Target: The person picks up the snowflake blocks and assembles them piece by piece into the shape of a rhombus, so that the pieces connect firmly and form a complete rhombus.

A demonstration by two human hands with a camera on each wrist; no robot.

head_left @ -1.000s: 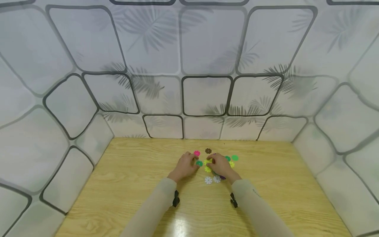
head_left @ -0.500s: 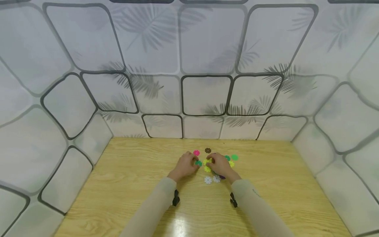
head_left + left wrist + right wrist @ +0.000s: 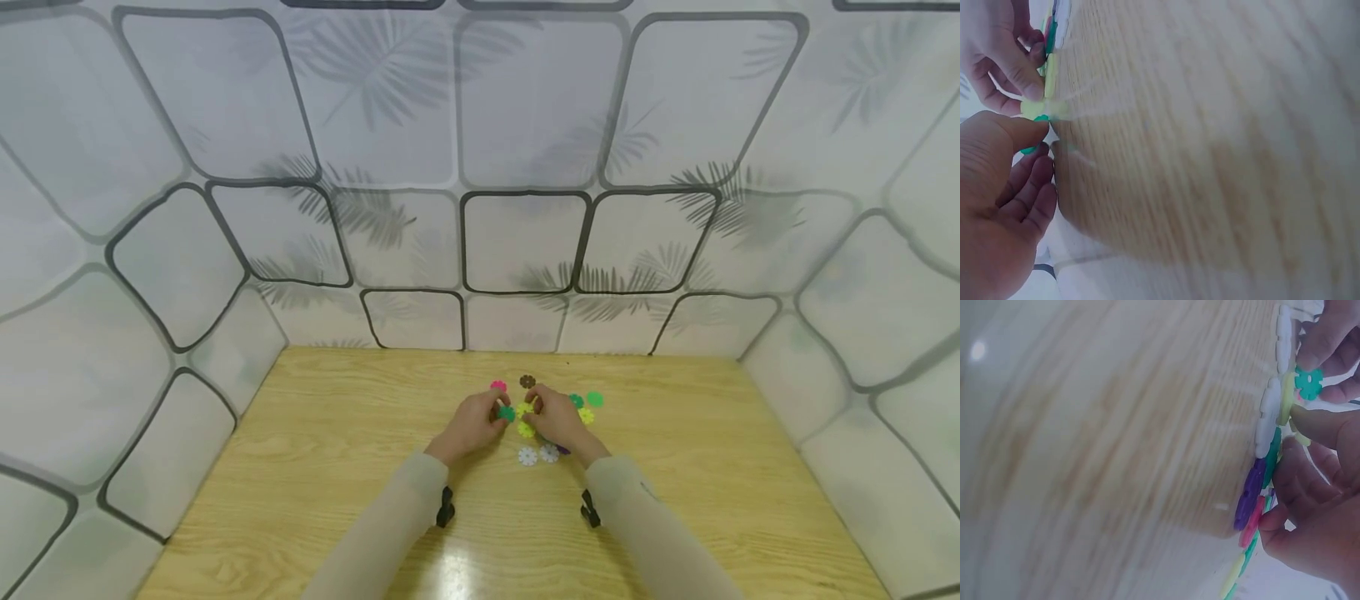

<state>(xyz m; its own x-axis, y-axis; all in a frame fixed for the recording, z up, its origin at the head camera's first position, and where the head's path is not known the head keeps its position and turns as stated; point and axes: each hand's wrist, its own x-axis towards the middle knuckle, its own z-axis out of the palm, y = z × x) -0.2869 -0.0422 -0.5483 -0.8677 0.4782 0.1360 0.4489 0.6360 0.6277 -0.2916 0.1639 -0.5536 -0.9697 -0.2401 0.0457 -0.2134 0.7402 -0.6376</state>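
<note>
My left hand [image 3: 474, 423] pinches a green notched snowflake disc [image 3: 1308, 383] between thumb and fingertips, the disc standing on edge and facing the right wrist camera. Just right of it, my right hand [image 3: 561, 418] holds a yellow snowflake disc [image 3: 523, 411] between thumb and index finger. A second yellow disc [image 3: 527, 430] shows right below that one, close over the table. In the right wrist view the fingertips of both hands are close together, with the green disc beside the yellow pieces. The right palm hides part of the pile under it.
Two white discs [image 3: 528, 456] lie nearer me on the wooden table [image 3: 337, 500]. Beyond the hands are a pink disc [image 3: 498, 386] and a brown disc [image 3: 528, 381]. Green and yellow discs [image 3: 587, 415] lie to the right; purple [image 3: 1250, 495] shows under the right hand. Patterned cloth walls surround the table.
My left hand has shifted slightly right with its fingers closing on the green disc, and its fingers now overlap the pink disc. The right hand has stayed nearly still.
</note>
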